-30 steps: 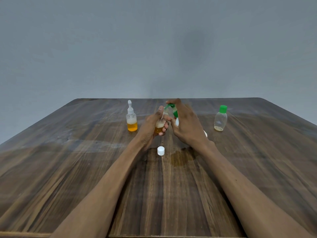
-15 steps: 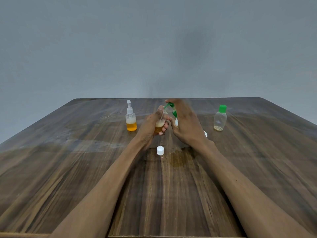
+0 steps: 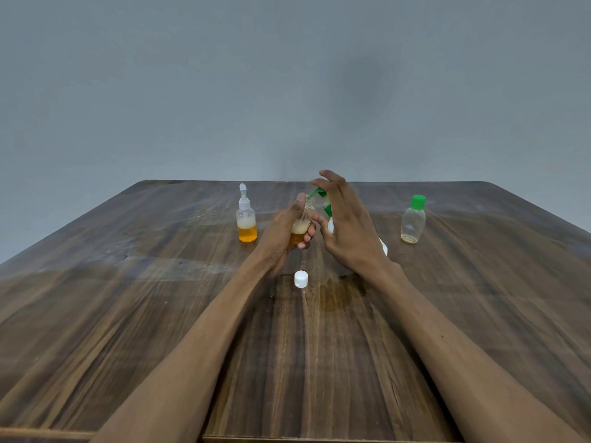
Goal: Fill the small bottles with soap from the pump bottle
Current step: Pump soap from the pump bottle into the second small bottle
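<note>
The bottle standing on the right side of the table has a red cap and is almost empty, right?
Not quite. The cap on that bottle is green, not red; the head view shows it. The rest is right: it stands on the right side of the table and is almost empty.

Plain indoor room of unclear kind, dark wood-grain table (image 3: 128,314) set against a bare grey wall (image 3: 192,91)
</note>
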